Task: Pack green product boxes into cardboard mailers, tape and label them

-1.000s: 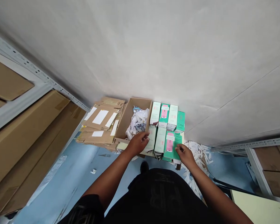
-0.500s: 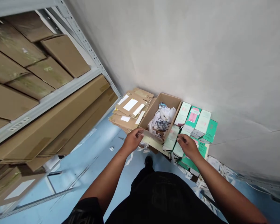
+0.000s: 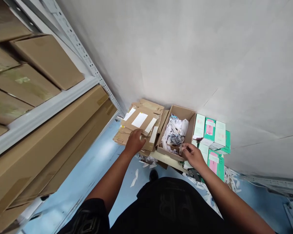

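Left hand (image 3: 135,143): lying over the near edge of the flat cardboard stack (image 3: 144,118), fingers loosely curled, thumb standing a little apart from them; whether this grip is having hold of a sheet, cannot tell. Right hand (image 3: 192,154): reaching to the near right corner of the open carton (image 3: 164,152), thumb and forefinger drawing close together; whether this grip is pinching the rim or a scrap, cannot tell. Carton: standing open at the top between the stack and the boxes, its far edge sitting next to the wall (image 3: 185,58), its near edge lying close to the rim of the pale desk (image 3: 168,160). Crumpled paper (image 3: 177,128): filling much of the carton, lying below its rim. Cardboard stack: lying left of the carton, bearing white labels, its sheets overlapping with uneven edges. Green and white boxes (image 3: 209,130): standing right of the carton in two rows, the nearer row being partly covered by the right hand and forearm. Metal shelf (image 3: 90,66): rising at far left, carrying brown cartons (image 3: 47,58). Blue floor (image 3: 104,151): showing between shelf and desk, giving open room beside the left forearm. Paper strips (image 3: 231,178): littering the floor at right.
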Tool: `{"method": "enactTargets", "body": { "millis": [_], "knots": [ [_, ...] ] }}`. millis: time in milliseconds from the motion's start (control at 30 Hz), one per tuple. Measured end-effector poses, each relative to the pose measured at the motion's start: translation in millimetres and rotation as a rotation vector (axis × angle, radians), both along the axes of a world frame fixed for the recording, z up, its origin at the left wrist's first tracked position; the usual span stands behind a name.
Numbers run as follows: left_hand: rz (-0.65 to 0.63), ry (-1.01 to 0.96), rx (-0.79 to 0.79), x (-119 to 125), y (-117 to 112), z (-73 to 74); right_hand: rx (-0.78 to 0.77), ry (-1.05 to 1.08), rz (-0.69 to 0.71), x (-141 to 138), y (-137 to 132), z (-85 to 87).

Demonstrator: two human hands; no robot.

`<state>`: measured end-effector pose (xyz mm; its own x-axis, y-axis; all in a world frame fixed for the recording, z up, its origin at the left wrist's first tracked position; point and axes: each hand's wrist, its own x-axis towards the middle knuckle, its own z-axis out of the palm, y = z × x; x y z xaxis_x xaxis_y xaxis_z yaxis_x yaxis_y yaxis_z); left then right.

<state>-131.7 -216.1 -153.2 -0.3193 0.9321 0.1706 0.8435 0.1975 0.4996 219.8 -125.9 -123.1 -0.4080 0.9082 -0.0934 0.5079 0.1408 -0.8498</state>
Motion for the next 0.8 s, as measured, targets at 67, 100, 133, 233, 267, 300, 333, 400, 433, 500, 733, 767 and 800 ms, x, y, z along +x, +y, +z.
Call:
{"method": "enactTargets", "body": {
  "millis": [67,100,133,233,267,300,333,400,433,500,733,767,800],
  "knots": [
    [-0.018,0.069,-0.037,-11,9,-5.9,0.006,-0.004,-0.013,-5,-3,2.1],
    [-0.03,0.102,-0.063,-15,13,-9.2,0.007,-0.01,-0.019,-6,-3,2.8],
    [-0.044,0.131,-0.093,-18,18,-12.6,0.008,-0.015,-0.026,-6,-4,3.5],
    [-0.079,0.18,-0.176,-25,29,-24.5,0.017,-0.028,-0.032,-4,-6,5.4],
    [-0.081,0.19,-0.2,-27,32,-28.7,0.023,-0.031,-0.03,-3,-6,6.0],
    [-0.081,0.202,-0.22,-28,35,-32.7,0.029,-0.034,-0.028,-1,-7,6.6],
    [-0.08,0.214,-0.235,-30,36,-36.3,0.036,-0.038,-0.025,0,-7,7.1],
    [-0.091,0.239,-0.245,-32,38,-40.8,0.044,-0.044,-0.019,4,-7,7.7],
    [-0.107,0.248,-0.238,-34,37,-41.3,0.046,-0.045,-0.016,6,-7,7.8],
    [-0.155,0.241,-0.212,-37,35,-38.1,0.046,-0.05,-0.007,10,-7,8.1],
    [-0.013,0.039,0.093,-60,20,6.5,0.062,-0.032,-0.027,15,-10,6.2],
    [0.086,-0.005,0.158,-63,17,16.1,0.06,-0.031,-0.042,16,-12,4.7],
    [0.195,-0.061,0.228,-66,14,26.7,0.057,-0.031,-0.056,17,-14,3.0]
  ]
}}
